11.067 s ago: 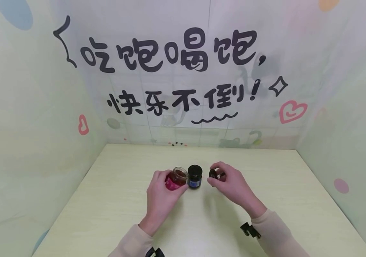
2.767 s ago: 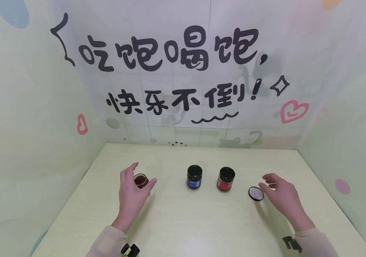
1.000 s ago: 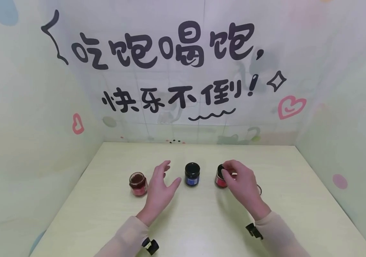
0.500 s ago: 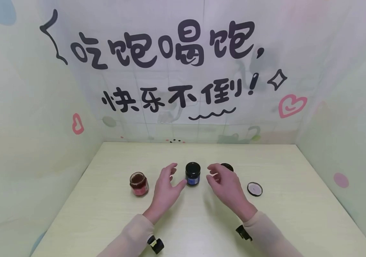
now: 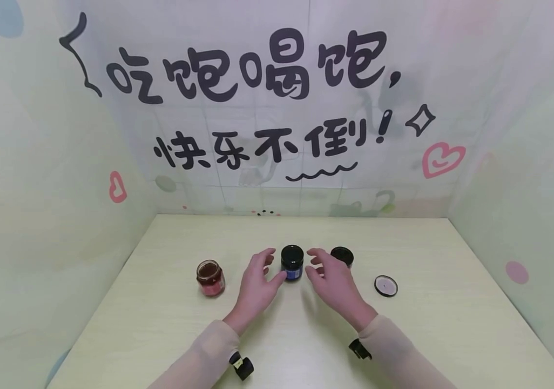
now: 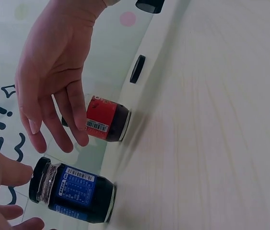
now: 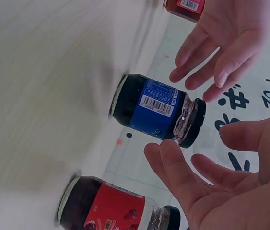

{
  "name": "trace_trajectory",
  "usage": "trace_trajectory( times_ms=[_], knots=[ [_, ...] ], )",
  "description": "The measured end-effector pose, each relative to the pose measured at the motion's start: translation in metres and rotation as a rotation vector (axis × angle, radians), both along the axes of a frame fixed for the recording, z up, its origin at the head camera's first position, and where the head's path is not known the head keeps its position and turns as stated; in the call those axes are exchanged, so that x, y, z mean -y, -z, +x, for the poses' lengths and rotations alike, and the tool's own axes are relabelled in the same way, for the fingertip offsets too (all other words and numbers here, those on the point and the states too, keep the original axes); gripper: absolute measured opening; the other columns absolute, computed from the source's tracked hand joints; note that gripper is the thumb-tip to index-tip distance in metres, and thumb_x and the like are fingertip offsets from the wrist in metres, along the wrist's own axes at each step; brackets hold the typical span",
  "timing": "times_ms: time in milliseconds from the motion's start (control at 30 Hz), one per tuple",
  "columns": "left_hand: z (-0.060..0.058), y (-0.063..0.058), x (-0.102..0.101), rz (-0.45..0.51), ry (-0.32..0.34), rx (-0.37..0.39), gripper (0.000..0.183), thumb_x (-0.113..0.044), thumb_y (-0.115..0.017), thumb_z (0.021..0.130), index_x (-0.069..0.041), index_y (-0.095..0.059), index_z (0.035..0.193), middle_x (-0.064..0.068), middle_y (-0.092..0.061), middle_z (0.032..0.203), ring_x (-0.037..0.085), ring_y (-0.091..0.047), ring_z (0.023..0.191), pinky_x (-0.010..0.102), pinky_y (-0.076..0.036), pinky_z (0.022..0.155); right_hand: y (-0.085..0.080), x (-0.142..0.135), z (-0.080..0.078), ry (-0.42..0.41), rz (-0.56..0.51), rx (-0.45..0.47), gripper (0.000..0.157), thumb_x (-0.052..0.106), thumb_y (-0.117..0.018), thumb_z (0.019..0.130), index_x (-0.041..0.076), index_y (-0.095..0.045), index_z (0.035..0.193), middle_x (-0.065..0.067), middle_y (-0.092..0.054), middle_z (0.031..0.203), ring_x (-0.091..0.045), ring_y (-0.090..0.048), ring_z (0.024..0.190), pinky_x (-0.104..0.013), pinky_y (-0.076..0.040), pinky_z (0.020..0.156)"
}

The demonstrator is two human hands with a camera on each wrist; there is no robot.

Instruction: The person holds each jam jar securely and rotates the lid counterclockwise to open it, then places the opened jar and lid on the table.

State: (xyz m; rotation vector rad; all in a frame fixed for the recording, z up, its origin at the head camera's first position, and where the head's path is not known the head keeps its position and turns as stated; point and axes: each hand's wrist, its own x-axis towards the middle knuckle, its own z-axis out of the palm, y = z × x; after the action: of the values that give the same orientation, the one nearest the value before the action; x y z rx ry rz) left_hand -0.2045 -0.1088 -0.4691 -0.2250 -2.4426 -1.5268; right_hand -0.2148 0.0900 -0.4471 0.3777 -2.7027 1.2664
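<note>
In the head view, a blue-labelled jar point(image 5: 292, 256) with a black lid stands upright between both hands. My left hand point(image 5: 259, 289) is on its left, fingers spread and relaxed, with the thumb tip overlapping the label. On the jar's other side my right hand point(image 5: 337, 289) curves loosely, its fingertips a small gap away. The right wrist view shows the blue jar point(image 7: 156, 108) between the two hands, with nothing gripped. Behind the right hand a lidded red-labelled jar point(image 5: 342, 254) is partly hidden; its red label point(image 7: 118, 211) shows in the right wrist view.
An open jar point(image 5: 210, 280) with a red label and dark red contents stands left of the left hand. At the right a black-rimmed lid point(image 5: 386, 286) lies with its white inside up. Printed fabric walls point(image 5: 306, 200) enclose the back and sides of the pale table point(image 5: 160, 335).
The loose lid was set down at the right and the open jar at the left. Lately my right hand left the red-labelled jar, moving left, while my left hand came right to the blue jar.
</note>
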Motion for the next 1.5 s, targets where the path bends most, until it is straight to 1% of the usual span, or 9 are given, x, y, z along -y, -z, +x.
trace_trajectory(
  times_ms=[200,367,567,800,967,1067,1300,1367,1500],
  knots=[
    [-0.004,0.004,0.000,0.009,0.009,0.029,0.061,-0.010,-0.077,0.088,-0.002,-0.050,0.142,0.022,-0.056,0.129,0.037,-0.057,0.120,0.046,-0.048,0.101,0.003,0.005,-0.003,-0.001,0.042,0.010,0.039,0.021,-0.063,0.098,0.013,-0.060,0.136,-0.008,-0.070,0.112,-0.015,-0.070,0.088,-0.041,-0.056,0.080],
    [-0.009,0.009,0.000,0.004,0.028,0.045,0.061,-0.011,-0.078,0.088,0.001,-0.050,0.141,0.021,-0.059,0.132,0.037,-0.058,0.121,0.045,-0.049,0.101,0.005,0.007,-0.006,0.000,0.063,0.030,0.041,0.022,-0.063,0.098,0.015,-0.058,0.138,-0.007,-0.071,0.113,-0.016,-0.071,0.091,-0.046,-0.053,0.083],
    [-0.015,0.014,0.000,0.012,0.052,0.071,0.055,-0.012,-0.077,0.089,0.002,-0.054,0.138,0.020,-0.059,0.136,0.037,-0.058,0.122,0.042,-0.048,0.101,0.007,0.007,-0.007,-0.011,0.047,0.060,0.043,0.021,-0.061,0.099,0.015,-0.056,0.141,-0.009,-0.072,0.114,-0.018,-0.072,0.094,-0.050,-0.049,0.090],
    [-0.020,0.017,-0.001,0.023,0.062,0.109,0.046,-0.011,-0.077,0.089,-0.003,-0.062,0.132,0.014,-0.064,0.132,0.031,-0.060,0.122,0.038,-0.049,0.100,0.009,0.006,-0.006,-0.056,0.009,0.098,0.046,0.020,-0.062,0.099,0.010,-0.053,0.143,-0.011,-0.071,0.120,-0.021,-0.071,0.098,-0.055,-0.045,0.095],
    [-0.023,0.019,-0.001,0.036,0.059,0.117,0.043,-0.010,-0.078,0.088,-0.003,-0.064,0.129,0.014,-0.064,0.130,0.031,-0.060,0.123,0.035,-0.050,0.098,0.008,0.005,-0.004,-0.074,-0.015,0.114,0.048,0.018,-0.062,0.098,0.010,-0.052,0.145,-0.011,-0.069,0.122,-0.021,-0.071,0.100,-0.055,-0.045,0.095],
    [-0.027,0.020,0.000,0.060,0.054,0.119,0.042,-0.008,-0.079,0.087,-0.003,-0.065,0.126,0.013,-0.065,0.128,0.030,-0.060,0.122,0.035,-0.051,0.098,0.008,0.005,-0.003,-0.084,-0.036,0.122,0.049,0.016,-0.062,0.098,0.009,-0.051,0.145,-0.012,-0.069,0.123,-0.022,-0.071,0.101,-0.052,-0.050,0.091],
    [-0.032,0.026,0.002,0.126,0.054,0.110,0.039,-0.007,-0.082,0.084,-0.003,-0.066,0.119,0.013,-0.070,0.119,0.027,-0.064,0.116,0.036,-0.052,0.095,0.012,0.003,-0.001,-0.097,-0.034,0.130,0.051,0.014,-0.063,0.097,0.010,-0.050,0.146,-0.009,-0.068,0.125,-0.019,-0.071,0.100,-0.056,-0.041,0.099],
    [-0.033,0.028,0.002,0.146,0.057,0.118,0.039,-0.007,-0.083,0.083,-0.003,-0.066,0.117,0.013,-0.071,0.116,0.026,-0.066,0.114,0.036,-0.053,0.095,0.012,0.003,-0.001,-0.102,-0.033,0.122,0.050,0.014,-0.063,0.096,0.010,-0.051,0.145,-0.009,-0.068,0.125,-0.018,-0.071,0.099,-0.056,-0.041,0.099],
    [-0.034,0.030,0.002,0.169,0.075,0.132,0.048,-0.007,-0.085,0.081,-0.001,-0.065,0.124,0.015,-0.071,0.116,0.027,-0.067,0.111,0.035,-0.054,0.093,0.012,0.002,-0.001,-0.116,-0.035,0.112,0.050,0.013,-0.063,0.096,0.009,-0.051,0.144,-0.011,-0.068,0.125,-0.020,-0.071,0.099,-0.054,-0.046,0.094]
  ],
)
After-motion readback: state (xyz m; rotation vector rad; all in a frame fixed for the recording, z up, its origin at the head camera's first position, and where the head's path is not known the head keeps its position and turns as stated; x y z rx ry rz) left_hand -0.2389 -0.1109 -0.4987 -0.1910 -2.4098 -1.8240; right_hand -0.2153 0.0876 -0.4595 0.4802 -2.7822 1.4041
